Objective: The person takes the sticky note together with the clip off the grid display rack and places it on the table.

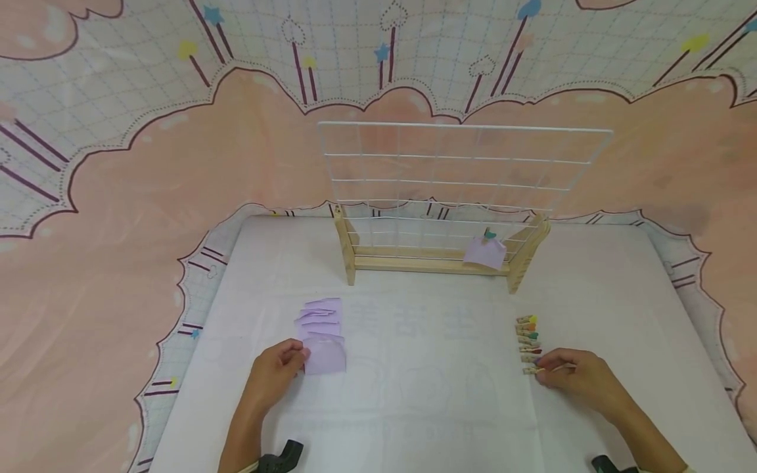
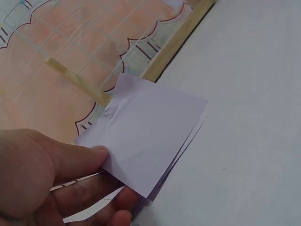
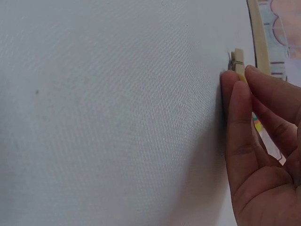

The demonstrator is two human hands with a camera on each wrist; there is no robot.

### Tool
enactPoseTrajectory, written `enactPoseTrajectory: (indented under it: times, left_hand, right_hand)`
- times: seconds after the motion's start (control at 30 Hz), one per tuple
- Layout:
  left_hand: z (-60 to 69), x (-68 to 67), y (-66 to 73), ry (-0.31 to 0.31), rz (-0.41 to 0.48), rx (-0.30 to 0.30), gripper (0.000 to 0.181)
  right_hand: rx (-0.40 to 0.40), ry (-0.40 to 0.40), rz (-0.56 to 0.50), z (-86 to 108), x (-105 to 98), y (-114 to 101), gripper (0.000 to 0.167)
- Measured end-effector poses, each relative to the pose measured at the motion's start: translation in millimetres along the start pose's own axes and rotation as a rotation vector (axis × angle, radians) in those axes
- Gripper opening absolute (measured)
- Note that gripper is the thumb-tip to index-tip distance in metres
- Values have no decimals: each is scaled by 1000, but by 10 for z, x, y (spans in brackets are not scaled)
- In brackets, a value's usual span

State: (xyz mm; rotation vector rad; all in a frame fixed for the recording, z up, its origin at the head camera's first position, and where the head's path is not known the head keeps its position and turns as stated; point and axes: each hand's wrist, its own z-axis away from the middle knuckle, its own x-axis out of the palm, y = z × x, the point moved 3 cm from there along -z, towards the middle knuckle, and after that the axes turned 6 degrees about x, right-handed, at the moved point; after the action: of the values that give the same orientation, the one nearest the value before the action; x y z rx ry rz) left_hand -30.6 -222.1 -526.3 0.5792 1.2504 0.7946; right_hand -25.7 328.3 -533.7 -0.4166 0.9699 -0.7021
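My left hand (image 1: pixel 273 376) pinches a square purple paper (image 1: pixel 324 357) by its left edge, between thumb and fingers. In the left wrist view, the thumb lies on top of the paper (image 2: pixel 153 129), and another sheet's edge shows beneath. Several more purple sheets (image 1: pixel 319 316) overlap just beyond it on the white table. On the right, my right hand (image 1: pixel 582 380) pinches a small wooden clothespin (image 3: pixel 239 55) at the near end of a row of clothespins (image 1: pixel 527 336) with coloured ends. Fingertips cover part of the held clothespin.
At the back of the white table (image 1: pixel 432 407) stands a white wire grid rack on a wooden base (image 1: pixel 414 264). A purple note (image 1: pixel 481 255) hangs at its lower right from a clothespin with a green decoration (image 1: pixel 489 234). Patterned peach cloth (image 1: pixel 148 276) surrounds the table.
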Motion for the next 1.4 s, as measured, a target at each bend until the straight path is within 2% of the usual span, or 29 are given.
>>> enactPoseTrajectory:
  times: [0.17, 0.47, 0.93, 1.23, 1.4]
  left_hand:
    - [-12, 5, 15, 17, -34, 8, 21]
    - [-30, 5, 63, 45, -183, 51, 21]
    - [-21, 10, 61, 49, -219, 21, 19]
    - [-7, -8, 100, 124, -299, 17, 15]
    - [-54, 11, 233, 168, -296, 53, 16]
  right_hand:
    - [-4, 3, -5, -2, -3, 3, 33]
    - [-4, -20, -63, 10, -16, -29, 32]
    - [25, 0, -24, 14, -26, -17, 33]
    - [29, 11, -8, 17, -60, -12, 33]
    - [6, 68, 54, 6, -191, -79, 32]
